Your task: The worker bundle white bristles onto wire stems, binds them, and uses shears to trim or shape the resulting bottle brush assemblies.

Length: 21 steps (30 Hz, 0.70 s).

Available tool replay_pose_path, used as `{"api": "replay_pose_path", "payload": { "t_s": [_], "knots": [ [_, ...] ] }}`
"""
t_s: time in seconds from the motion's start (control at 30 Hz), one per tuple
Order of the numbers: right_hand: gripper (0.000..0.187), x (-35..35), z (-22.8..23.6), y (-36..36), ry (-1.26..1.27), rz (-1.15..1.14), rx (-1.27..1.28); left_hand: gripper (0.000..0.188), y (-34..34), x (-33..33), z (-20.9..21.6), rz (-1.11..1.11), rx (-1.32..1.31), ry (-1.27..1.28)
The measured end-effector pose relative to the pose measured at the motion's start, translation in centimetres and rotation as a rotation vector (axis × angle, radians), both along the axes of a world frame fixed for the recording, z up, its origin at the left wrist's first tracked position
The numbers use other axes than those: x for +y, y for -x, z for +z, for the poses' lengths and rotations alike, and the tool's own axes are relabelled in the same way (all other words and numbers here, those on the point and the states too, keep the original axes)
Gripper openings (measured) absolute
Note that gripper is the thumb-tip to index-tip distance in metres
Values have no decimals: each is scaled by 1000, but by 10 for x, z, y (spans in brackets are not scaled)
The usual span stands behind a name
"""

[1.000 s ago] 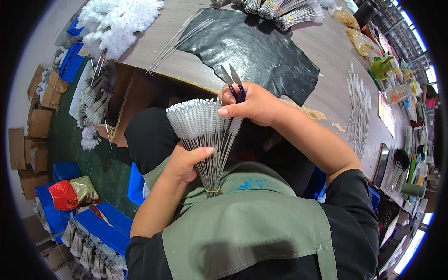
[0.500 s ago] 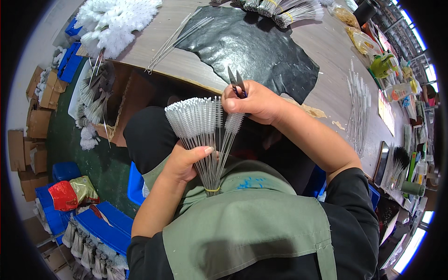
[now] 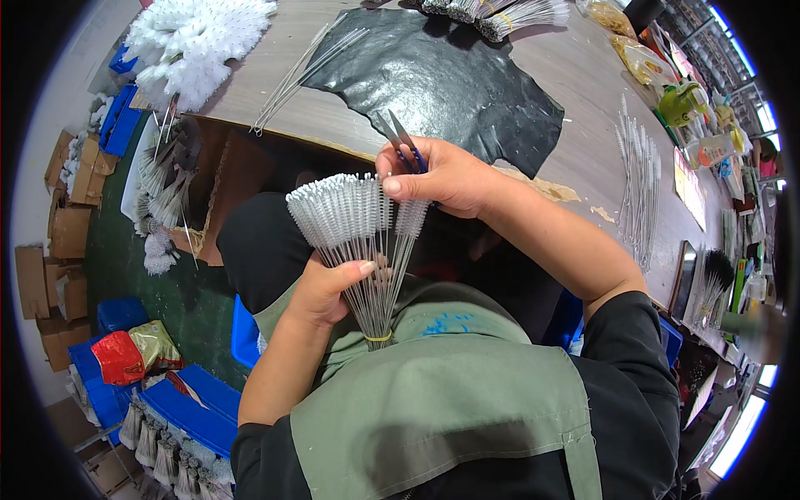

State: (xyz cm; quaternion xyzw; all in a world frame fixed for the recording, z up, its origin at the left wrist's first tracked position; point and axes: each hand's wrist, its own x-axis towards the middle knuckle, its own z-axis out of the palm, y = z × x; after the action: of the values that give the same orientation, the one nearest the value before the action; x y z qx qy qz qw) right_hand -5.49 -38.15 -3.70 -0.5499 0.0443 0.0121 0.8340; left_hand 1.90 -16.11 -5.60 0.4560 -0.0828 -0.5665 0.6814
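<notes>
A fanned-out bundle of wire tube brushes (image 3: 340, 212) with white bristles stands in front of my apron, bristle ends away from me. A yellow rubber band (image 3: 378, 339) ties the bare wire stems at the lower end. My left hand (image 3: 321, 290) is wrapped round the stems below the bristles, its thumb across the front. My right hand (image 3: 446, 177) holds small scissors (image 3: 397, 133) with dark handles, their slightly parted blades pointing up and away. The fingertips of that hand touch brush tips at the bundle's right side, where a few brushes stand apart; what they pinch is partly hidden.
Beyond my hands is a table with a black sheet (image 3: 450, 92). Loose wires (image 3: 304, 71), a heap of white brushes (image 3: 196, 50), tied bundles (image 3: 525, 18) and loose brushes (image 3: 640, 187) lie on it. Blue bins (image 3: 187, 400) and cardboard boxes (image 3: 73, 229) stand at the left.
My right hand with the scissors has shifted slightly left and down along the bundle's tips. The left hand keeps its grip on the stems. The whole view has moved a little.
</notes>
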Motion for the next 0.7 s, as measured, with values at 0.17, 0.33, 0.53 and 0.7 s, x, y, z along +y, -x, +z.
{"api": "replay_pose_path", "payload": {
  "t_s": [0.17,0.33,0.53,0.7],
  "knots": [
    [27,-2,-1,1,46,-18,37,49,0,3,1,18,-1,13],
    [26,2,3,1,123,-62,27,50,0,7,1,33,4,42],
    [26,1,7,3,118,-68,63,45,-1,12,-2,50,18,46],
    [23,1,1,1,36,-69,67,40,-2,12,-3,60,22,69]
  ]
}}
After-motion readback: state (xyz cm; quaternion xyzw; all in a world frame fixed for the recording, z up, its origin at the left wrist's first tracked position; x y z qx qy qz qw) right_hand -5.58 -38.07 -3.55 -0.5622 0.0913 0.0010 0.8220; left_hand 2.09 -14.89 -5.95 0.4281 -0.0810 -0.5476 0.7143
